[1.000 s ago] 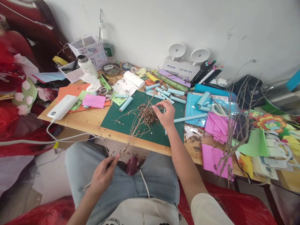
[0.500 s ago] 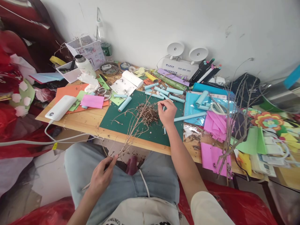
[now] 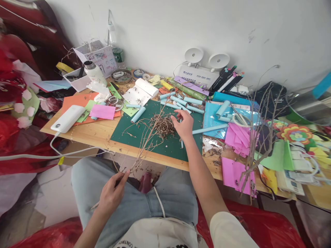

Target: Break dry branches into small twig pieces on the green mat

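Note:
A thin, dry branch [image 3: 144,144] with many fine twigs slants up from my lap over the desk edge. Its lower end is gripped in my left hand [image 3: 113,191], whose fingers are closed. My right hand [image 3: 183,124] hovers at the right side of a small heap of broken twigs [image 3: 163,124], thumb and fingers apart, with nothing visible in them. The heap lies on a dark green mat [image 3: 134,129]. Upper parts of the branch cross in front of the heap. Rolled light-blue paper tubes [image 3: 193,100] lie behind my right hand.
A white power bank [image 3: 67,119] with a cable sits at the left. Scissors [image 3: 240,120], pink paper [image 3: 238,139] and a bundle of upright bare branches [image 3: 261,137] stand or lie at the right. A white bottle [image 3: 94,73] and an emergency light [image 3: 199,74] are at the back.
The fingers of my right hand have spread from a pinch, and the hand has shifted slightly left towards the heap. My left hand and the branch stay almost still.

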`<state>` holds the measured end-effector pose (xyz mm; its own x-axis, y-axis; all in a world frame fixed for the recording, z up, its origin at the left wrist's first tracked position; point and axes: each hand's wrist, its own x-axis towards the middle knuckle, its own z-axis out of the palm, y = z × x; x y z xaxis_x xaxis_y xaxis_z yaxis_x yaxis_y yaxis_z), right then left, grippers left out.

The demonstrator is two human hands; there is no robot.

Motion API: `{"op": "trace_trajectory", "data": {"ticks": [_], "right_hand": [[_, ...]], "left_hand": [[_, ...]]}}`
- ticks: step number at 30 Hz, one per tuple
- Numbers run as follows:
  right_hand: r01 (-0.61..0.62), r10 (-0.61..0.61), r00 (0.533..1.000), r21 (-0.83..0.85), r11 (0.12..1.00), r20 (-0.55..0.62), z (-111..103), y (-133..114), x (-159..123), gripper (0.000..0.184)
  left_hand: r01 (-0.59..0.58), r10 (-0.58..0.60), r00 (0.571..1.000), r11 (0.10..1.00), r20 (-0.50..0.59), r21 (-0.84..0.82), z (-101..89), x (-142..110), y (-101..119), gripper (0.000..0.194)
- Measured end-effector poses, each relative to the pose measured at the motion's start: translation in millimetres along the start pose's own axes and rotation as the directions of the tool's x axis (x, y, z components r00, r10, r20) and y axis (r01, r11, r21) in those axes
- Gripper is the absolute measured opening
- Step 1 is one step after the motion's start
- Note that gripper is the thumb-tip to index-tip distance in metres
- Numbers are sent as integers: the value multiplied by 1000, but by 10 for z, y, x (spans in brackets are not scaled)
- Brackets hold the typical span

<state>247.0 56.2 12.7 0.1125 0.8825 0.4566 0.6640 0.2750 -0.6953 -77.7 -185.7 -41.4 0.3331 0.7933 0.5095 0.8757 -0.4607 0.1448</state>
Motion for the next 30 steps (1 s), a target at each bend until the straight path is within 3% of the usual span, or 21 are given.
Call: {"op": "trace_trajectory", "data": {"ticks": [3, 8, 16, 18, 21, 24, 26, 30], "right_hand": [[81, -81, 997, 38, 996, -19, 10, -36, 1, 27], [82, -80, 996, 91, 992, -27, 52, -79, -22, 23], [-118, 129, 958, 58, 991, -255, 5, 28, 35, 33], [-142, 150, 965, 51, 989, -215, -6, 61, 50, 35], [-133, 134, 991, 64, 989, -16, 9, 53, 41, 36], [-143, 124, 981, 122, 982, 149, 32, 9, 18, 24], [-163, 138, 979, 171, 972, 148, 28, -10, 11, 19], [-115, 122, 992, 210, 971, -18, -14, -9, 16, 28]], "left_hand": [[2, -2, 1000, 1000, 1, -17, 5, -14, 1, 54], [1, -1, 1000, 1000, -12, 0, -17, 4, 21, 59], [2, -2, 1000, 1000, -8, -28, -37, 35, 24, 56], [-6, 5, 1000, 1000, -9, -16, -38, 44, 22, 57], [-17, 17, 1000, 1000, -15, 10, -49, 66, 24, 59], [-5, 5, 1000, 1000, -29, 21, -69, 88, 32, 60], [-2, 3, 999, 1000, -32, 22, -81, 99, 37, 59], [1, -1, 1000, 1000, -10, 0, -89, 85, 40, 58]]}}
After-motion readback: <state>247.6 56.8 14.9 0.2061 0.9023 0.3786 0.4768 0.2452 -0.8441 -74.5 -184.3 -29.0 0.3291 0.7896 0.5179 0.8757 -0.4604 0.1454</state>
